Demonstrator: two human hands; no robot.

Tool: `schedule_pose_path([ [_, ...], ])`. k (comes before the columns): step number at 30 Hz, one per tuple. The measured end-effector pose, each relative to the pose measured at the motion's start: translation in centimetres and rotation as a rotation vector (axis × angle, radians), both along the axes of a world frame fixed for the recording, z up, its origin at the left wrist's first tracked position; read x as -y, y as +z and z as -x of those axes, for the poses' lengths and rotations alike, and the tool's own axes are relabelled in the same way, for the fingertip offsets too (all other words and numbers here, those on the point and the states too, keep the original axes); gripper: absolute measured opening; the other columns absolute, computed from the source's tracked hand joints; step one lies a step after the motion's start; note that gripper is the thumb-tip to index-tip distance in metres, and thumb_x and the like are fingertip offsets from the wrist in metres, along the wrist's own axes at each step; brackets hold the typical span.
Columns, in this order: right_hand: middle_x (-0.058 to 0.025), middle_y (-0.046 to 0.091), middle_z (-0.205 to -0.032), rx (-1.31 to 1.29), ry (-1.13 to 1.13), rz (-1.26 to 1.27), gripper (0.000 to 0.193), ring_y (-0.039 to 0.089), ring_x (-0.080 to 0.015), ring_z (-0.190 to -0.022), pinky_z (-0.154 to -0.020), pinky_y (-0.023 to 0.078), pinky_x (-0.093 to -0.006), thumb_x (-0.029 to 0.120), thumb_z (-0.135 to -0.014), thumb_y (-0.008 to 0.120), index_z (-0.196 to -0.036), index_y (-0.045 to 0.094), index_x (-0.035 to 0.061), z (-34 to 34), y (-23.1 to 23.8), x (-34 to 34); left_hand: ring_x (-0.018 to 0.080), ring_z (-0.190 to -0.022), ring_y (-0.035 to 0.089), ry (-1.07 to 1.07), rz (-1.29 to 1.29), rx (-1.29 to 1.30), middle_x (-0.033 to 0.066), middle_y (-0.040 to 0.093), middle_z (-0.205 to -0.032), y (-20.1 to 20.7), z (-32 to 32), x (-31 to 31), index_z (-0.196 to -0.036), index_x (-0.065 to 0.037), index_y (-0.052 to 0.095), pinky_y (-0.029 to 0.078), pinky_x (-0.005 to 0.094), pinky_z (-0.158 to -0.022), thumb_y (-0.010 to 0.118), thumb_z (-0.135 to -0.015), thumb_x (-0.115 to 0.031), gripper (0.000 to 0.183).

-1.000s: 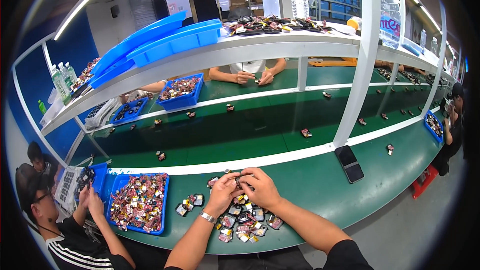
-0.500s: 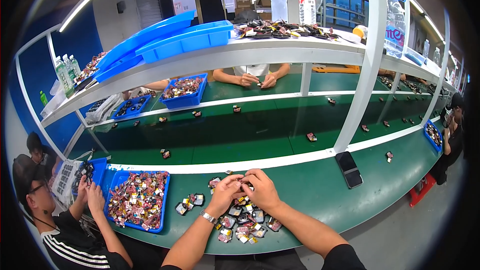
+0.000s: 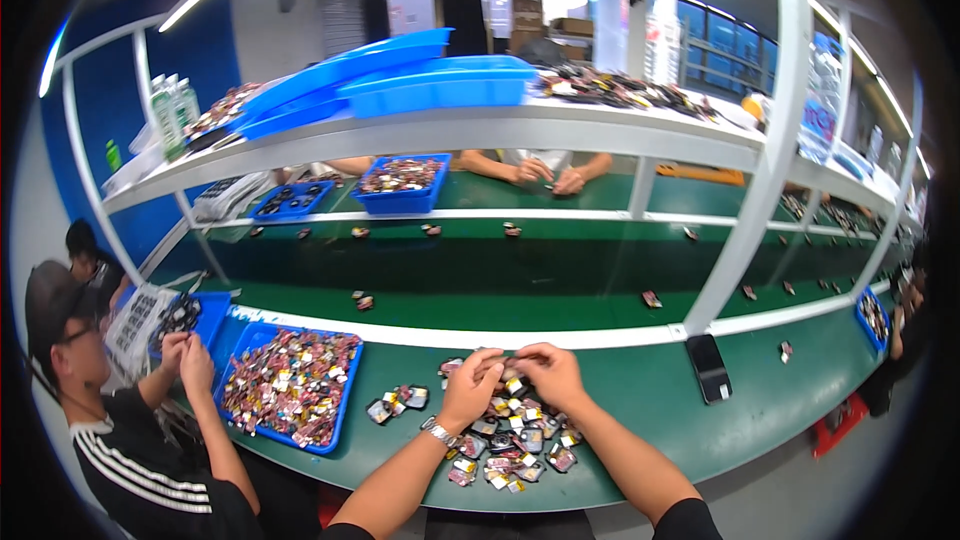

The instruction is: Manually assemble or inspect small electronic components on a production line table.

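My left hand (image 3: 472, 390), with a metal watch on its wrist, and my right hand (image 3: 553, 377) meet fingertip to fingertip just above the far end of a pile of small electronic modules (image 3: 515, 440). The fingers of both are pinched closed, and whatever they hold is blurred and mostly hidden by them. The modules in the pile have black casings with red, white and yellow parts. A few similar modules (image 3: 397, 401) lie apart, left of my left wrist.
A blue tray (image 3: 352, 380) heaped with small red-and-white parts stands at left, beside a co-worker (image 3: 130, 460). A black phone (image 3: 708, 368) lies by the white frame post (image 3: 748, 170) at right. Beyond the white rail, modules sit on a green belt (image 3: 480, 280); overhead, a shelf (image 3: 450, 135) holds blue trays.
The whole view has shifted, with the scene lying further right in the picture. My hands stay together over the pile, and modules on the belt have changed position.
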State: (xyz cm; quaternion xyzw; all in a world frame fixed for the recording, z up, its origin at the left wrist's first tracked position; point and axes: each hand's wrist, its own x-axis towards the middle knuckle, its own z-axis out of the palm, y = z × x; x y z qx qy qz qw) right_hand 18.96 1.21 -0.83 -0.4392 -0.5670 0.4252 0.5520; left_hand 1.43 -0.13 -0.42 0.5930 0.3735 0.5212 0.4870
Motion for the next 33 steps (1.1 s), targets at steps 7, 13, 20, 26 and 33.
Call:
schedule_pose_path([
  [7, -0.0094, 0.072, -0.086, 0.057, -0.326, 0.264, 0.017, 0.068, -0.0155, -0.074, -0.065, 0.054, -0.0269, 0.005, -0.078, 0.076, -0.093, 0.069, -0.0003, -3.5, 0.5, -10.9, 0.0161, -0.080, 0.072, 0.262, -0.144, -0.134, 0.0116, 0.074, -0.085, 0.3, 1.6, -0.8, -0.099, 0.000, 0.068, 0.056, 0.0279, -0.071, 0.060, -0.092, -0.010, 0.015],
  [13, -0.0167, 0.065, -0.099, 0.995, -0.444, -0.239, 0.019, 0.060, -0.0364, -0.097, -0.087, 0.050, -0.0445, 0.017, -0.079, 0.069, -0.093, 0.067, 0.0038, 2.6, 3.0, -13.3, 0.0303, -0.074, 0.067, 0.202, -0.357, -0.433, 0.0131, 0.068, -0.084, 0.6, 1.4, 0.0, -0.092, -0.005, 0.068, 0.053, 0.0385, -0.066, 0.059, -0.088, -0.014, 0.014],
  [20, -0.0161, 0.070, -0.103, 0.958, 0.083, -0.027, 0.052, 0.067, -0.0307, -0.100, -0.091, 0.052, -0.0390, 0.033, -0.076, 0.077, -0.114, 0.065, -0.0008, 19.0, 4.8, -17.2, 0.0400, -0.087, 0.064, 0.055, -0.313, -0.663, 0.0200, 0.067, -0.090, 0.1, 1.0, -0.2, -0.100, -0.003, 0.063, 0.052, 0.0502, -0.073, 0.061, -0.086, -0.029, 0.030],
  [26, -0.0240, 0.059, -0.120, 0.993, 0.033, 0.050, 0.063, 0.053, -0.0422, -0.117, -0.101, 0.045, -0.0434, 0.037, -0.076, 0.077, -0.117, 0.056, -0.0064, 30.6, 3.1, -15.1, 0.0291, -0.129, 0.044, -0.082, -0.357, -0.330, 0.0149, 0.050, -0.139, -16.6, 0.8, -5.3, -0.131, -0.003, 0.049, 0.033, 0.0400, -0.107, 0.061, -0.091, -0.035, 0.052],
  [33, -0.0161, 0.068, -0.089, 0.716, -0.015, -0.322, 0.038, 0.069, -0.0308, -0.081, -0.079, 0.054, -0.0403, 0.014, -0.072, 0.070, -0.106, 0.061, -0.0007, 23.7, 4.6, -16.4, 0.0370, -0.098, 0.063, 0.024, -0.650, -0.611, 0.0219, 0.067, -0.103, -3.6, 0.3, -1.4, -0.104, -0.002, 0.063, 0.049, 0.0471, -0.084, 0.061, -0.086, -0.025, 0.030],
])
